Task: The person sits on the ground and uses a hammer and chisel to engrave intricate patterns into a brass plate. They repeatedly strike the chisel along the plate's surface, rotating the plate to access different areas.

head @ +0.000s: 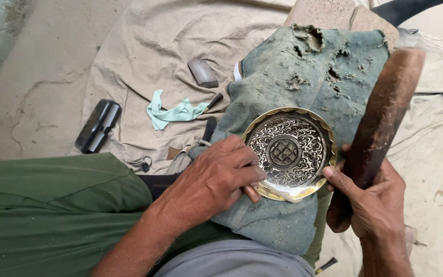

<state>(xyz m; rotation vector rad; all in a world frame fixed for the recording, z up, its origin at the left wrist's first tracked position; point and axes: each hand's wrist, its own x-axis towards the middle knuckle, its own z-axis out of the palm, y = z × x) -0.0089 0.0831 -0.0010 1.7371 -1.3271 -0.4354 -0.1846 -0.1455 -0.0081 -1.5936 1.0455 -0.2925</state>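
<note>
A: While the left hand (216,179) is curled shut around a small tool with a brown wooden handle (252,193), its tip sits on the low edge of the round brass plate (289,152). The right hand (373,202) is closed around a thick brown wooden club (378,128), held up beside the plate.

B: Where is the plate?

A: It lies on a worn green cloth pad (303,72) over the person's lap. It is tilted a bit, and only the left hand steadies it.

B: What could go wrong?

A: I think the plate could slide on the soft pad if the club comes down hard. Then the tool tip could skip and scratch the fine pattern. The left fingers are very near the tip too, so a crooked hit could hurt them. The pad is full of holes, so the plate may rock.

B: What else is around?

A: Just left of the pad lie a light green rag (173,113) and a thin dark tool (213,102). A small grey block (202,73) sits above them. Farther left are some keys (142,164) and a black case (97,126) on the tan sheet (144,46) over the floor.

B: Is anything in the way?

A: No, those things lie well apart from the plate. Only the club's long body hangs close over the plate's right side.
</note>
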